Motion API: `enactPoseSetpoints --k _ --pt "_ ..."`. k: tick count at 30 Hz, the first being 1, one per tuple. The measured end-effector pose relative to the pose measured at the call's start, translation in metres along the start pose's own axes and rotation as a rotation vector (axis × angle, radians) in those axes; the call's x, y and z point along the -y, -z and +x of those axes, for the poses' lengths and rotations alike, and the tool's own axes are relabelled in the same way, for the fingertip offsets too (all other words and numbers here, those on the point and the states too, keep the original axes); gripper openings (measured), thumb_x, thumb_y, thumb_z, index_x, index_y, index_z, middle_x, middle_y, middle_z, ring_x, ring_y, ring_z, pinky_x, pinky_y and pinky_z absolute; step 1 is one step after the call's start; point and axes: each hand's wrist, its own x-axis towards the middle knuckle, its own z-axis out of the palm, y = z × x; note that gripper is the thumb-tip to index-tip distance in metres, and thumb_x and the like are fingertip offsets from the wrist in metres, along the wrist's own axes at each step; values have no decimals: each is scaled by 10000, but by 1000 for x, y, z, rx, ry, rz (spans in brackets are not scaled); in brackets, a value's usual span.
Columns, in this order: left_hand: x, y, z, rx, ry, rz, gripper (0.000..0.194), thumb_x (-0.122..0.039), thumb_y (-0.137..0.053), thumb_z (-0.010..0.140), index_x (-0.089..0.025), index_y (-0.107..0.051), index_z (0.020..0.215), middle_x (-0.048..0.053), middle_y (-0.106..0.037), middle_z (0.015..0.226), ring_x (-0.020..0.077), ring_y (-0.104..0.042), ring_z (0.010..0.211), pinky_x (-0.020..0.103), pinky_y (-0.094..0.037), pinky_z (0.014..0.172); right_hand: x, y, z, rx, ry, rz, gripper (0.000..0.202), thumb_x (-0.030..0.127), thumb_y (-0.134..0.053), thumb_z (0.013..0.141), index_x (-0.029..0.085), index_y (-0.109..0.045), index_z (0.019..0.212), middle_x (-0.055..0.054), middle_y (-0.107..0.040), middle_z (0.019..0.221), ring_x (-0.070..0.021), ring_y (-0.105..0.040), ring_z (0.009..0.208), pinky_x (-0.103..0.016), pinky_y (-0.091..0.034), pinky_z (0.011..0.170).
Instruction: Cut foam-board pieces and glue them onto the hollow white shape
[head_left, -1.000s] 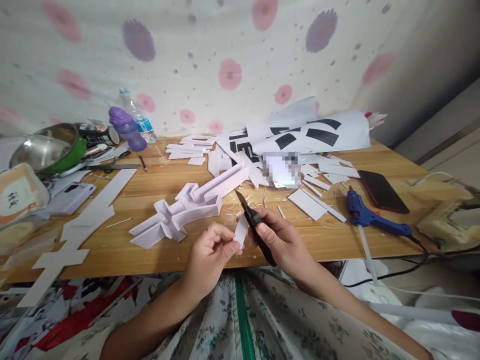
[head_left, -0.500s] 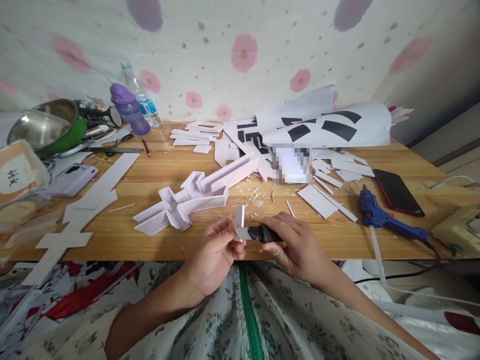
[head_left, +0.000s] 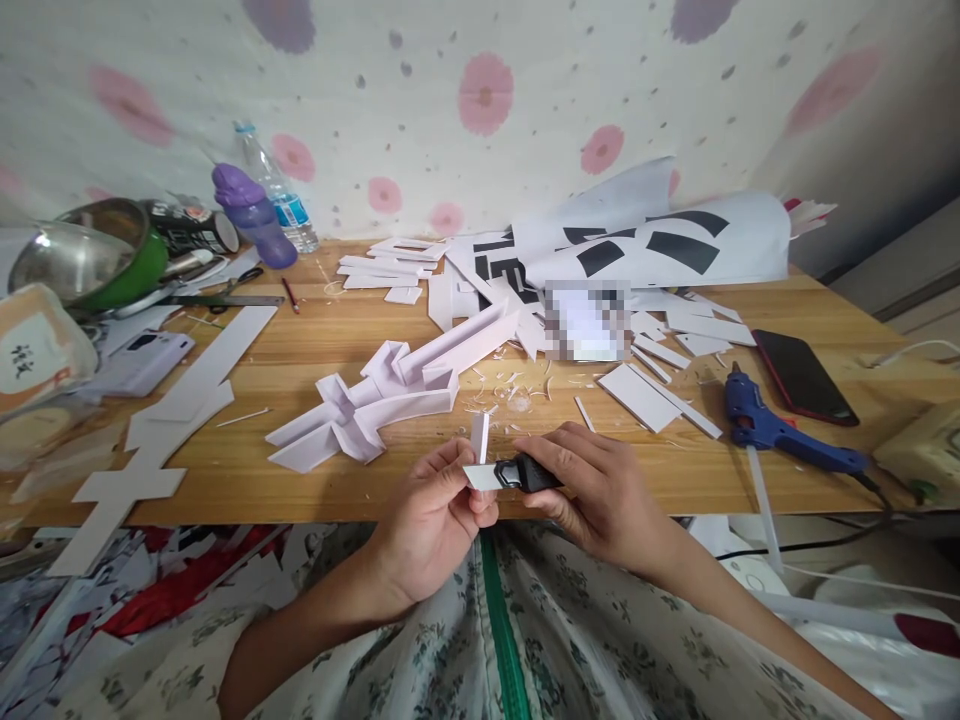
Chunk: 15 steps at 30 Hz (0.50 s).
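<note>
Near the table's front edge, my left hand [head_left: 433, 510] pinches a small white foam-board strip [head_left: 481, 432] that stands upright. My right hand [head_left: 592, 485] is wrapped round the black handle of a utility knife [head_left: 534, 473]. Its wide blade points left and lies across the strip, close to my left fingertips. Whether the edge bites into the strip I cannot tell. Just beyond my hands lies a white, walled foam-board shape [head_left: 390, 395], open at the top. Thin white shavings [head_left: 514, 390] are scattered beside it.
A blue glue gun [head_left: 780, 430] and a dark phone [head_left: 804, 375] lie at the right. White board offcuts [head_left: 645, 395] and printed paper [head_left: 675, 240] spread behind. At left are a flat white cutout [head_left: 172, 430], a purple bottle [head_left: 255, 215] and a green bowl [head_left: 127, 260].
The strip has turned slightly in my left hand, showing a narrower face. The knife blade has shifted a little left and down, and more of it shows. The view has tilted slightly.
</note>
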Motion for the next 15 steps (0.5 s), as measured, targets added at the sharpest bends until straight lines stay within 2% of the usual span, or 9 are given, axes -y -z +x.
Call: enactPoseSetpoints --k 15 --pt "-1 -3 -2 5 4 -29 222 -206 -776 665 -141 -565 635 -32 -512 516 63 -430 503 182 -338 508 2 -1 3 -12 -33 -29 419 428 -423 932 94 -540 1157 -96 -625 799 -196 -528 691 -313 -428 599"
